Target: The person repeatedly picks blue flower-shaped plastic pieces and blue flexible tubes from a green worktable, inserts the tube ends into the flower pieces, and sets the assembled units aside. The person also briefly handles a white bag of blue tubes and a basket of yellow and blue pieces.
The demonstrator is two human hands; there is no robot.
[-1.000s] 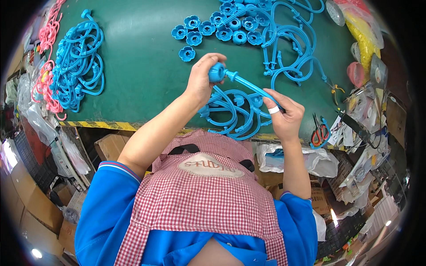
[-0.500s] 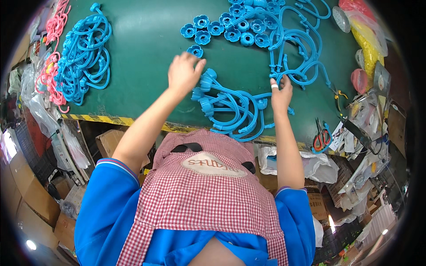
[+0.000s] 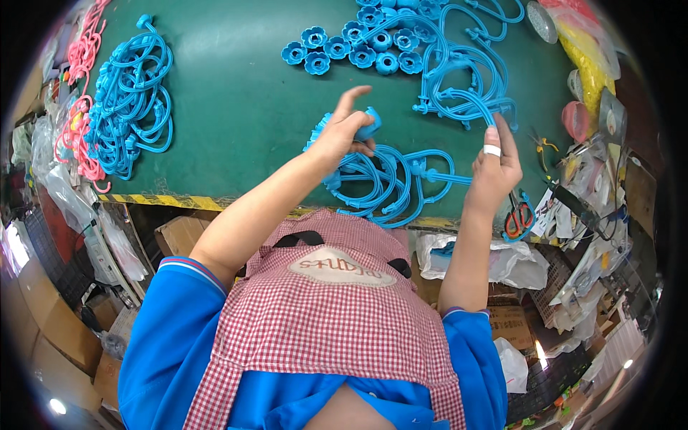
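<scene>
A small blue flower-shaped plastic cup [image 3: 370, 124] is gripped between the thumb and fingers of my left hand [image 3: 340, 137], with the index finger stretched out. My right hand [image 3: 496, 169], a white band round one finger, pinches a blue cord [image 3: 479, 104] that runs back to a looped blue bundle [image 3: 459, 68]. Below and between both hands lie looped blue cords with cups attached [image 3: 390, 188], partly hidden behind my left hand. Farther off sits a cluster of loose blue flower cups [image 3: 337, 48].
A green table [image 3: 229, 93] has a yellow-black striped front edge. At left are a heap of blue cords [image 3: 132, 100] and pink cords [image 3: 80, 136]. Scissors [image 3: 517, 218], yellow-handled pliers [image 3: 545, 147] and a yellow bag [image 3: 593, 75] lie along the right side.
My left hand has picked the nearest loose flower cup off the table and brought it right and nearer. My right hand has moved right, lifting a blue cord.
</scene>
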